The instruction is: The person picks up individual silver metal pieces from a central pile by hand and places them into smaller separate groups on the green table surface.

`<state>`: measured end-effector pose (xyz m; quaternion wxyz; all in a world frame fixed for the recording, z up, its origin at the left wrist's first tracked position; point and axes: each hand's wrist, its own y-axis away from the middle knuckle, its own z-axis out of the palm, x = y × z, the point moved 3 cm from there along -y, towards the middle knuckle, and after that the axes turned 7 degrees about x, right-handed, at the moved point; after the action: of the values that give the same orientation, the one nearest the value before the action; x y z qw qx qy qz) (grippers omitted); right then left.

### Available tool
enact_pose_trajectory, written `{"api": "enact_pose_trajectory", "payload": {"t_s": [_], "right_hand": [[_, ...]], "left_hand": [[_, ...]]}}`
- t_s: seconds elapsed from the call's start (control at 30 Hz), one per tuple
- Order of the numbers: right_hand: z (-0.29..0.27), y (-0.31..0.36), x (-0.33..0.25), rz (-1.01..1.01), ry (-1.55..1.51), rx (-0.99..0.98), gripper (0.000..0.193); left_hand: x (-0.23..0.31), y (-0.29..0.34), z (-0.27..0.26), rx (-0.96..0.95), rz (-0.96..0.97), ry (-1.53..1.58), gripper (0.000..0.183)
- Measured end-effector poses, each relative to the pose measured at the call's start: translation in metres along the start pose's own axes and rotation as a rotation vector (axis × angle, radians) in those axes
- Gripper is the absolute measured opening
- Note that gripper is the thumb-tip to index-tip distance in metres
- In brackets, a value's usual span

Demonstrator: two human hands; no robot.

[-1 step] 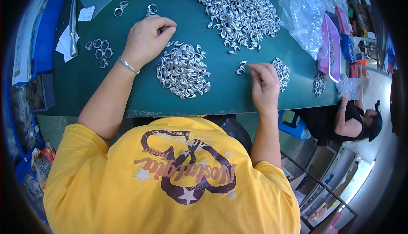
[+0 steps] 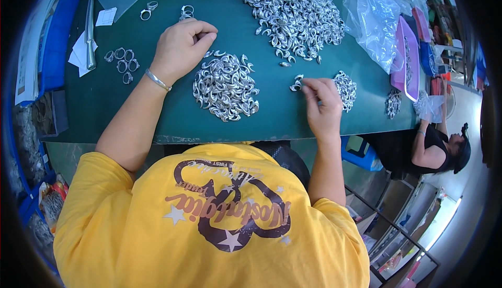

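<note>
My left hand [image 2: 184, 48] rests on the green table with its fingers curled inward; what they hold, if anything, is hidden. Just beyond its knuckles lie silver rings [image 2: 186, 12], partly covered by the hand. To its right is a round heap of small curved silver metal pieces [image 2: 226, 86]. My right hand [image 2: 324, 99] is closed in a pinch, its fingertips against a couple of loose curved metal pieces [image 2: 296, 83]. Whether a piece is between the fingertips I cannot make out. A smaller pile of metal pieces [image 2: 346, 92] sits beside that hand, partly behind it.
A large heap of curved pieces [image 2: 298, 16] spreads at the far side. Several rings [image 2: 123, 63] and a metal tool [image 2: 90, 31] lie at left. At right are clear plastic bags [image 2: 371, 26], a purple tray [image 2: 401, 60] and another person [image 2: 436, 149].
My right hand has shifted slightly left, bringing its fingertips to the loose curved pieces. The left hand has not moved.
</note>
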<state>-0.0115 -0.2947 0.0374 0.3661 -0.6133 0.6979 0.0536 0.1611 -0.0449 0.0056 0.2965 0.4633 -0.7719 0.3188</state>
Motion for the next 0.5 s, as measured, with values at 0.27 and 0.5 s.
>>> {"api": "enact_pose_trajectory", "payload": {"t_s": [0.27, 0.5], "right_hand": [[0.011, 0.01, -0.013, -0.095, -0.057, -0.095, 0.013], [0.011, 0.019, -0.02, -0.229, 0.046, -0.025, 0.018]], "left_hand": [[0.001, -0.001, 0.0, 0.0, 0.002, 0.005, 0.014], [0.002, 0.0, 0.0, 0.006, 0.004, -0.005, 0.013]]}}
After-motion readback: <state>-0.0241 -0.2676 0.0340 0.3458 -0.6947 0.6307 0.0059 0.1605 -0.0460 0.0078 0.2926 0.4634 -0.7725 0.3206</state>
